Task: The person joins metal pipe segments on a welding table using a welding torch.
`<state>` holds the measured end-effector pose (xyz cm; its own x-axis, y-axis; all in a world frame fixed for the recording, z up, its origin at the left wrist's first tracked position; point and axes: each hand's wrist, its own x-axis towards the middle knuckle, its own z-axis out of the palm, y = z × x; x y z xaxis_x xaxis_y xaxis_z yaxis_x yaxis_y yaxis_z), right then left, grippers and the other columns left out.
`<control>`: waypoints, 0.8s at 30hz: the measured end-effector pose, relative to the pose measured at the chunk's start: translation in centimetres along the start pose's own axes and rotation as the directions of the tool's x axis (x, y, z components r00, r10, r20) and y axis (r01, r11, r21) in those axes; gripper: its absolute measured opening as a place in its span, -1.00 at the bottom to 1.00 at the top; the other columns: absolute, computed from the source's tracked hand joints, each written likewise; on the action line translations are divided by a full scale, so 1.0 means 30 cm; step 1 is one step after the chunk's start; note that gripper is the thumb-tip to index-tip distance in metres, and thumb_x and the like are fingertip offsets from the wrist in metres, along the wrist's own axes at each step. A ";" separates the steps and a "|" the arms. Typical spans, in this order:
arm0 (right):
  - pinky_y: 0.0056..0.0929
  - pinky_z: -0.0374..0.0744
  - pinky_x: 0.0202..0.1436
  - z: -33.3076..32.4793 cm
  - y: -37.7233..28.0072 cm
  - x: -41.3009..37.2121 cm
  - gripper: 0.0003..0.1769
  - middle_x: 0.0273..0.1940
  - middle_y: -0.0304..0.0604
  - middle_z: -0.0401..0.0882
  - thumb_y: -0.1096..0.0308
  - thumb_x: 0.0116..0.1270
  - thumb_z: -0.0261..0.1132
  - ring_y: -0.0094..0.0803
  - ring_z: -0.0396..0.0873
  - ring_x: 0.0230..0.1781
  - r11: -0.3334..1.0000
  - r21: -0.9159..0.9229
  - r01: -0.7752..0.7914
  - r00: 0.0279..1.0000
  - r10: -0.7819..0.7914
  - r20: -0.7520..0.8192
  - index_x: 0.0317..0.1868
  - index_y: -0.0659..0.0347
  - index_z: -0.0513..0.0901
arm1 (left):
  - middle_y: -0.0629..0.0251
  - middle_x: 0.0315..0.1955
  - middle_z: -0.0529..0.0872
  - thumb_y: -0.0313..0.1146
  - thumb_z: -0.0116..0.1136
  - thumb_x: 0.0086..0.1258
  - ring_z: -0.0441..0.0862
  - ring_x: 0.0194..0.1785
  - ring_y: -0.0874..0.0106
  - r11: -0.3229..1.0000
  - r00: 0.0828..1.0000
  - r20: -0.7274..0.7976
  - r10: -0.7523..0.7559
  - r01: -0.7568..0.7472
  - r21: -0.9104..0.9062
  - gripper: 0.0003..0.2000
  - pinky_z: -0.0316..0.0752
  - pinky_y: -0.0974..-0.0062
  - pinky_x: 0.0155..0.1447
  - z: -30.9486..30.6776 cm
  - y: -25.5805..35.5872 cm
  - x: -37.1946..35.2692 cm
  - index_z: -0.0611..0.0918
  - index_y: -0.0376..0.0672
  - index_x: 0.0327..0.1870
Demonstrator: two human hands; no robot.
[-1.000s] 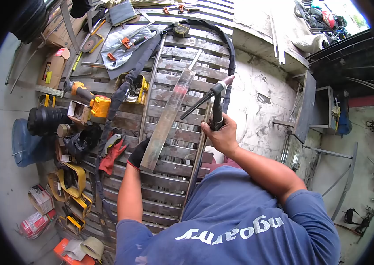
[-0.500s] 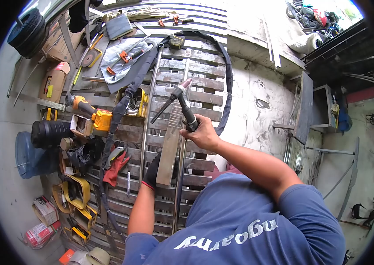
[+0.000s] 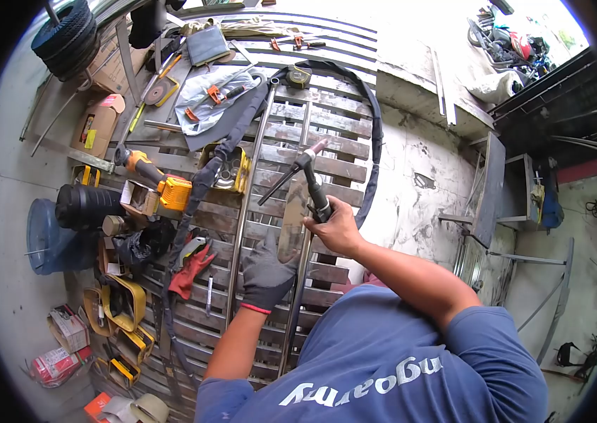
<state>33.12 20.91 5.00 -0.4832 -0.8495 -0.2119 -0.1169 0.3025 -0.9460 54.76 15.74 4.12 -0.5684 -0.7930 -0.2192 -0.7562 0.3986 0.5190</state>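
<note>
My bare right hand (image 3: 339,227) is closed round the black handle of a TIG welding torch (image 3: 317,189). The torch's pink cup points up and away, and its long back cap slants down to the left. My left hand (image 3: 268,273), in a grey glove with a red cuff, grips the near end of a flat metal bar (image 3: 294,220); its fingertips are partly hidden. The bar lies under the torch, between two shiny metal tubes (image 3: 250,190) running lengthwise over the slatted metal table (image 3: 326,271).
A black sleeved cable (image 3: 376,134) loops round the table's far right. Left of the tubes are a yellow case (image 3: 231,173), an orange cordless grinder (image 3: 154,176), a red glove (image 3: 189,273) and a white marker (image 3: 209,296). A tape measure (image 3: 298,77) sits at the far end.
The gloved hand has come out from under the bar to its near left side. The bar has turned, showing a narrower, shinier face. The whole view has shifted slightly.
</note>
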 end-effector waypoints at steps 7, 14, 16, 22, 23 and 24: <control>-0.43 0.56 -0.26 -0.103 -0.040 -0.085 -0.68 -0.40 -0.35 0.55 0.35 0.28 0.62 -0.59 0.48 -0.37 1.000 0.017 0.017 0.998 -0.015 -0.066 -0.22 0.25 0.60 | -0.14 0.00 0.80 -0.01 0.48 0.23 0.78 0.01 -0.10 0.994 0.994 -0.063 0.089 -0.085 0.065 -0.25 0.58 0.00 0.24 0.061 0.037 0.100 0.60 -0.39 0.35; -0.46 0.56 -0.25 -0.131 -0.100 -0.083 -0.66 -0.40 -0.36 0.56 0.35 0.27 0.68 -0.61 0.47 -0.37 0.997 -0.074 -0.033 0.998 0.029 -0.052 -0.21 0.27 0.63 | -0.15 0.01 0.81 -0.17 0.42 0.27 0.77 0.08 -0.10 0.937 0.938 0.040 0.345 -0.346 0.042 -0.33 0.60 0.00 0.20 -0.008 0.017 0.255 0.61 -0.24 0.42; -0.49 0.54 -0.29 -0.118 -0.080 -0.082 -0.65 -0.40 -0.41 0.55 0.37 0.26 0.70 -0.64 0.46 -0.40 0.999 -0.040 -0.014 0.996 0.011 -0.085 -0.22 0.24 0.64 | -0.15 0.06 0.80 -0.23 0.42 0.25 0.75 0.13 -0.10 0.905 0.908 0.036 0.418 -0.419 0.070 -0.34 0.60 0.01 0.25 -0.022 0.049 0.288 0.62 -0.21 0.43; -0.34 0.58 -0.19 -0.106 -0.039 -0.033 -0.63 -0.39 -0.25 0.61 0.31 0.22 0.69 -0.50 0.53 -0.35 0.992 -0.048 -0.113 0.992 0.109 -0.069 -0.16 0.31 0.68 | -0.17 0.23 0.72 -0.52 0.42 0.15 0.66 0.29 -0.13 0.848 0.848 0.029 0.530 -0.530 -0.021 -0.37 0.53 0.06 0.45 -0.065 0.020 0.432 0.66 -0.22 0.37; -0.33 0.58 -0.19 -0.096 -0.046 -0.026 -0.63 -0.39 -0.24 0.61 0.31 0.21 0.68 -0.49 0.54 -0.35 0.992 -0.038 -0.122 0.991 0.119 -0.064 -0.16 0.31 0.68 | -0.16 0.21 0.73 -0.52 0.42 0.16 0.66 0.29 -0.12 0.843 0.843 0.040 0.537 -0.535 -0.048 -0.38 0.54 0.06 0.45 -0.053 0.011 0.465 0.67 -0.22 0.36; -0.32 0.59 -0.19 -0.085 -0.051 -0.019 -0.63 -0.38 -0.22 0.64 0.31 0.22 0.67 -0.49 0.54 -0.36 0.991 -0.045 -0.128 0.991 0.126 -0.055 -0.14 0.32 0.69 | -0.15 0.19 0.74 -0.51 0.42 0.16 0.66 0.28 -0.12 0.839 0.838 0.050 0.543 -0.539 -0.073 -0.39 0.54 0.07 0.44 -0.052 0.020 0.493 0.67 -0.22 0.35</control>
<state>31.35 22.03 7.18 -0.5414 -0.7794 -0.3154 -0.0925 0.4280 -0.8990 46.42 3.53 2.48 -0.9035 -0.4249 0.0568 -0.3039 0.7282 0.6143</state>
